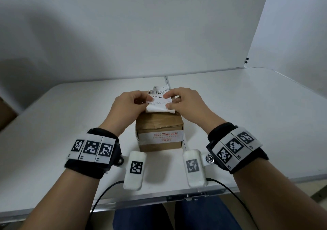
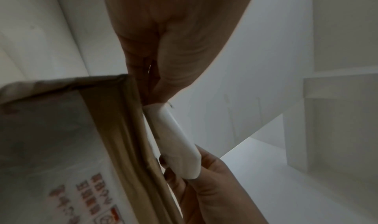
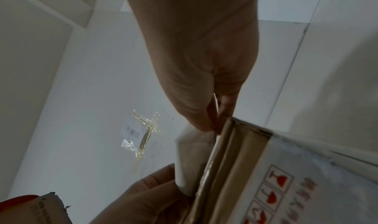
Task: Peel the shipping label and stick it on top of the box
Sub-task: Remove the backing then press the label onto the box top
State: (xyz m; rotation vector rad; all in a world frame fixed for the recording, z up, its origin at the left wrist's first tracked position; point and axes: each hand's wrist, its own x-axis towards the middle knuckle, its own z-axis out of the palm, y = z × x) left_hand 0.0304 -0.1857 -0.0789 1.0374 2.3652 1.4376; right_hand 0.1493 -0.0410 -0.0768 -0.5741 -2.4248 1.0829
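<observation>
A brown cardboard box (image 1: 159, 128) with a red-printed white tape band stands on the white table (image 1: 247, 114) in front of me. The shipping label (image 1: 158, 97), with a barcode and black print, lies over the box's top. Its near edge is curled up and shows a plain white underside. My left hand (image 1: 141, 100) pinches the label's left side and my right hand (image 1: 172, 100) pinches its right side. The left wrist view shows the curled label (image 2: 175, 140) beside the box edge (image 2: 126, 130). In the right wrist view the curl (image 3: 190, 159) sits next to the box (image 3: 245, 162).
A white backboard (image 1: 159, 35) rises behind the table. A seam (image 1: 167, 81) runs down the tabletop. In the right wrist view a crumpled scrap of clear tape with a paper note (image 3: 143, 135) shows on a white surface, and a torn red and white carton corner (image 3: 30, 209) at the lower left.
</observation>
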